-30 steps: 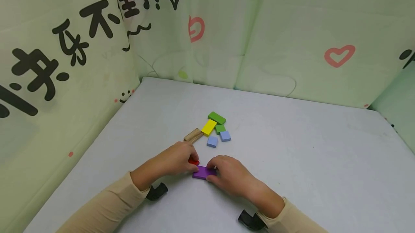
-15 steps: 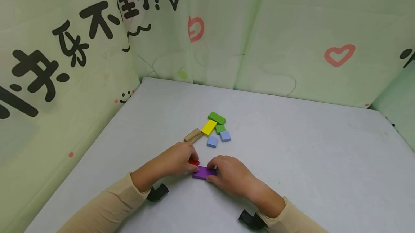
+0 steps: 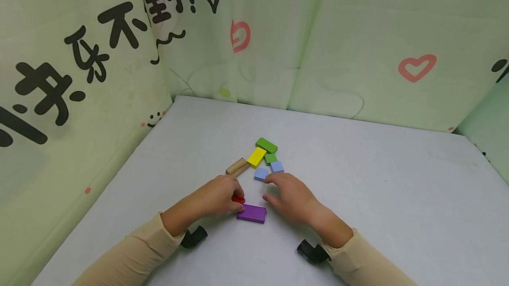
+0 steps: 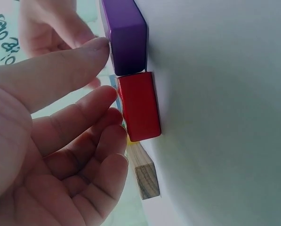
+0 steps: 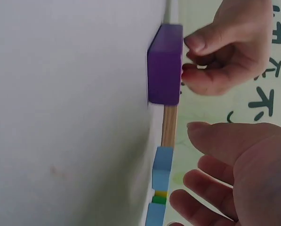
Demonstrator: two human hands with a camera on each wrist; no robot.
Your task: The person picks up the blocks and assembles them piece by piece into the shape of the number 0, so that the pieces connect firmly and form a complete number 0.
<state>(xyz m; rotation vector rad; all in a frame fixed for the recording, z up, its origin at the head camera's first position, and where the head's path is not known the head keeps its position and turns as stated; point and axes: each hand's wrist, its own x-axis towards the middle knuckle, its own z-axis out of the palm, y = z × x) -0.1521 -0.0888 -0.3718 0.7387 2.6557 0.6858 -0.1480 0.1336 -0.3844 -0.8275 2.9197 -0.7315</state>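
A purple block (image 3: 251, 214) lies flat on the white table (image 3: 358, 188), and a red block (image 4: 139, 106) stands against or very near its far left side. My left hand (image 3: 220, 195) touches both: the thumb rests on the purple block's top, and the fingertips rest along the red block's upper edge. Only a bit of red shows past the fingers in the head view. My right hand (image 3: 292, 197) holds nothing; its thumb and fingers are spread. Its fingertips are beside the nearer light blue block (image 3: 260, 174); whether they touch it I cannot tell.
Beyond the hands lies a loose group: another light blue block (image 3: 277, 166), a small green block (image 3: 270, 158), a yellow block (image 3: 256, 157), a longer green block (image 3: 266, 145) and bare wooden pieces (image 3: 237, 166). A printed curtain (image 3: 358, 47) hangs behind the table.
My right hand has let go of the purple block's right end and moved away from me toward the light blue blocks. The left hand and the blocks stay put.
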